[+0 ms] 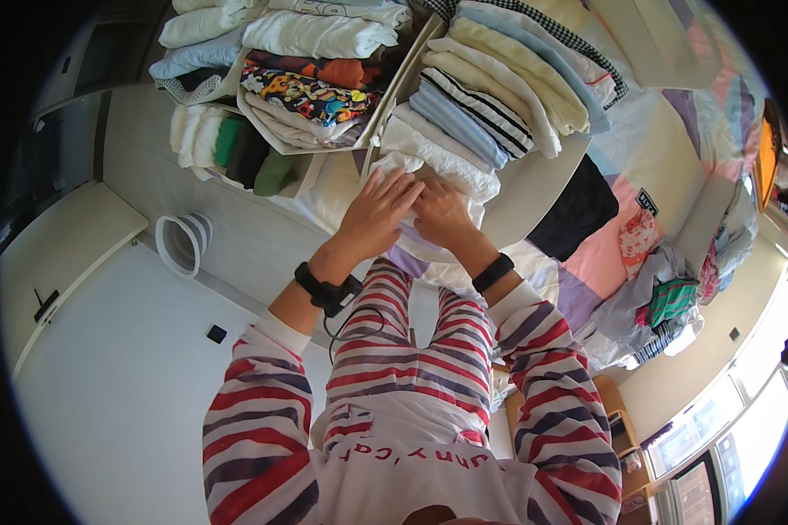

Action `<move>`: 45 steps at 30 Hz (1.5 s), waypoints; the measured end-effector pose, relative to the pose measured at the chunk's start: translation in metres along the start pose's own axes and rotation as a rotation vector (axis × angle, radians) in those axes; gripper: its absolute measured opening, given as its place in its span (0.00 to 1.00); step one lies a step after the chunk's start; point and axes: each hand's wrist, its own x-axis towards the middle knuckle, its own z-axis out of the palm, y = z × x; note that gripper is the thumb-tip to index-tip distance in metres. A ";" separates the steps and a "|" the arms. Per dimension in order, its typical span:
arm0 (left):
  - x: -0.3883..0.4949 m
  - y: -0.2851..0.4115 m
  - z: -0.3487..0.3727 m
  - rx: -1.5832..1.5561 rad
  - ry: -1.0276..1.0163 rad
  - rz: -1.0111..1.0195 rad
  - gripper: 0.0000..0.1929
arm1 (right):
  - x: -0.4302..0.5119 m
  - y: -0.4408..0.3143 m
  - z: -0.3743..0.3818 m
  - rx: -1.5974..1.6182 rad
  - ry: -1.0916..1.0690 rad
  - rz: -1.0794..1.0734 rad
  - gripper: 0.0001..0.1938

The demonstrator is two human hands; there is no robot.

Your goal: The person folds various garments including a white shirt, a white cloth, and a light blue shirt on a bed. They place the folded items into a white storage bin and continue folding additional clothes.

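Both of my hands are at the near end of an off-white storage bin (544, 190) that holds a row of folded clothes. My left hand (381, 213) lies with its fingers on a white folded garment (399, 161). Close beside it, fingertips nearly meeting, my right hand (441, 209) is bent over the same white cloth; its fingertips are partly hidden, so its hold is unclear. Just beyond are a white textured garment (456, 157), a blue striped one (458, 125) and a black-and-white striped one (478, 113).
Left of this bin stands another bin (289, 149) with folded clothes, beside a smaller box of rolled clothes (236, 147). A black folded garment (576, 209) and a heap of loose clothes (656, 308) lie on the patchwork bedspread (584, 282). A round collapsible basket (182, 244) is at left.
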 end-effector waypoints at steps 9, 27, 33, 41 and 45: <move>0.077 -0.055 0.004 0.293 -0.449 0.098 0.11 | -0.026 -0.030 -0.022 -0.162 0.368 0.157 0.19; 0.023 0.034 0.044 -0.063 0.554 -0.508 0.22 | -0.052 -0.002 0.047 0.203 -0.378 0.839 0.16; 0.017 0.076 0.103 -1.625 0.694 -1.309 0.27 | -0.077 -0.002 -0.025 0.526 -0.301 0.726 0.15; 0.035 0.074 0.109 -1.704 0.625 -1.261 0.37 | -0.199 0.088 -0.066 1.136 0.512 0.986 0.12; 0.022 0.080 0.097 -1.625 0.646 -1.274 0.40 | -0.268 0.135 -0.062 0.924 0.607 1.249 0.12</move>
